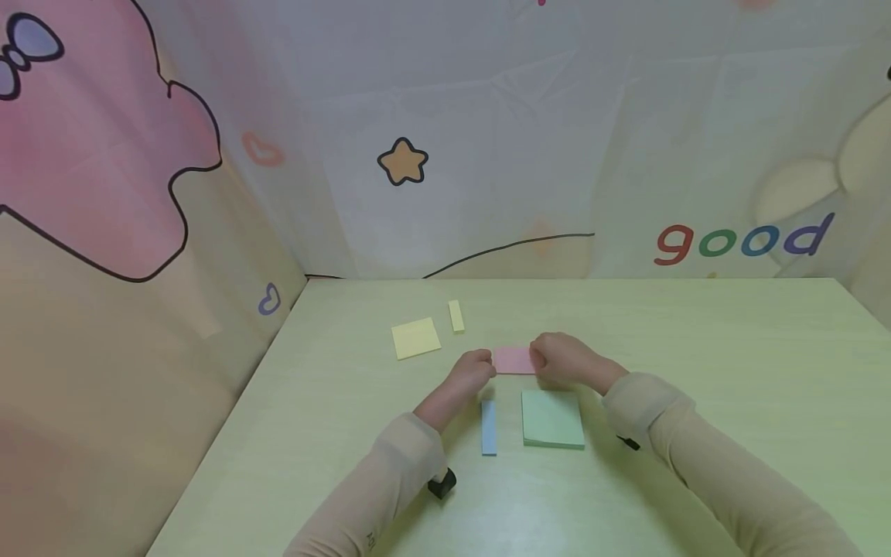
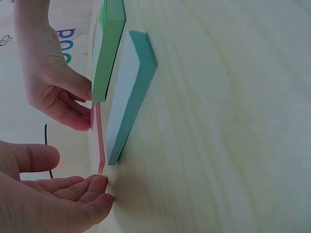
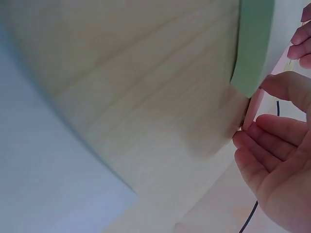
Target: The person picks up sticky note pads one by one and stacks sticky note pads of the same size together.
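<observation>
A pink sticky note pad [image 1: 513, 360] lies between my two hands, one at each end. My left hand [image 1: 469, 373] touches its left end with the fingertips, and its thumb [image 2: 41, 158] stands apart from them in the left wrist view. At the right end, my right hand [image 1: 565, 360] holds the pad between thumb and fingers, covering that end in the head view. Nearer the body lie a narrow blue sticky note pad [image 1: 489, 428] and a square green sticky note pad [image 1: 553, 418]. In the right wrist view the green pad partly hides the pink one.
Farther back on the pale wooden table [image 1: 696, 348] lie a square yellow sticky note pad [image 1: 416, 338] and a narrow yellow one [image 1: 455, 317]. A printed cloth [image 1: 487, 178] hangs behind the table's far edge and along the left side.
</observation>
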Available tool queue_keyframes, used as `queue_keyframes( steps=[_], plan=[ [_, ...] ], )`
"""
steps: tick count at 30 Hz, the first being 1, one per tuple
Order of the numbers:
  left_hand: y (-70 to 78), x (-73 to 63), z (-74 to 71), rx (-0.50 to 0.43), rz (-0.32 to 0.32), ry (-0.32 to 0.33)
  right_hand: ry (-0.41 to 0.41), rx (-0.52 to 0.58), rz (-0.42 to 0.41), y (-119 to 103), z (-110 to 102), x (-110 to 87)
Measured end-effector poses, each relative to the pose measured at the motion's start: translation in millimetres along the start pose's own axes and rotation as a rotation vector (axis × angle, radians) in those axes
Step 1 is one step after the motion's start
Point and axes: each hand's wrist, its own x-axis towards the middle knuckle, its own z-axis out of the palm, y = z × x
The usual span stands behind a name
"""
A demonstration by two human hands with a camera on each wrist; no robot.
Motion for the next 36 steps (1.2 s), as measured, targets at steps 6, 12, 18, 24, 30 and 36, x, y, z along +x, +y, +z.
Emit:
queue_keyframes(
  steps=[6, 12, 18, 24, 30, 36],
  plan=[
    [-0.9, 0.1, -0.1, -0.005, 0.002, -0.003, 0.021, -0.004, -0.015, 0.6, -1.1, -2.0],
    [-1.2, 1.2, 0.8, 0.0, -0.004, -0.007, 0.037, 0.018, -0.019, 2.7, -2.5, -4.2],
    [-0.9, 1.6, 0.8, 0.013, -0.004, -0.004, 0.087, 0.012, -0.041, 8.5, -2.9, -5.4],
    [-1.2, 1.5, -0.4, 0.013, 0.001, -0.014, 0.148, 0.01, -0.087, 12.5, -5.5, -8.9],
    [-1.6, 1.8, -0.7, 0.006, 0.001, -0.019, 0.194, 0.034, -0.127, 10.7, -9.5, -13.5],
    [-1.3, 0.8, -1.3, 0.001, -0.001, -0.027, 0.223, 0.024, -0.173, 6.7, -13.6, -18.3]
  ],
)
